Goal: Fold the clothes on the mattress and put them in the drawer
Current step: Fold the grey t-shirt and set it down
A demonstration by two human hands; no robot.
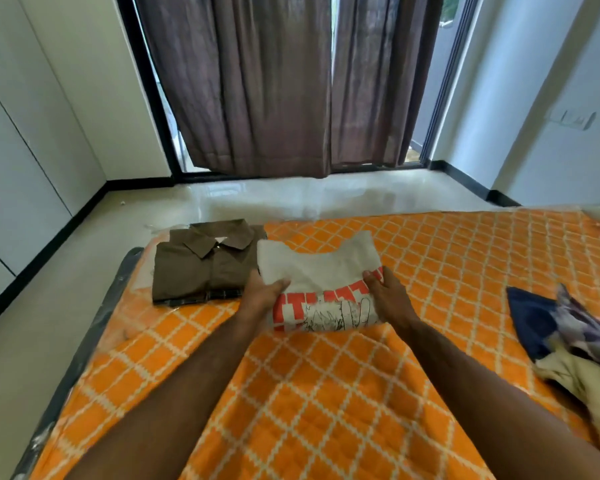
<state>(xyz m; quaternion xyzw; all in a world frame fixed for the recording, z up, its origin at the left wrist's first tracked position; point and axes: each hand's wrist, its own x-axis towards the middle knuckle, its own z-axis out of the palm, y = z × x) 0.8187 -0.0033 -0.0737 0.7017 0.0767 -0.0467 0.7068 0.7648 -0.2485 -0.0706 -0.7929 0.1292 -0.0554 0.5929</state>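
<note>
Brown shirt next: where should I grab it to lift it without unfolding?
Probably slide fingers under the brown shirt from its two side folds, left and right. It lies flat, folded, collar away; the white t-shirt crowds its right edge.

On the mattress [326, 393] a folded T-shirt [321, 278] lies between the left hand [262, 296] and right hand [388, 294]; a folded collared shirt [201, 261] lies just left of it, and unfolded clothes [575, 344] lie well apart at the right edge
</note>
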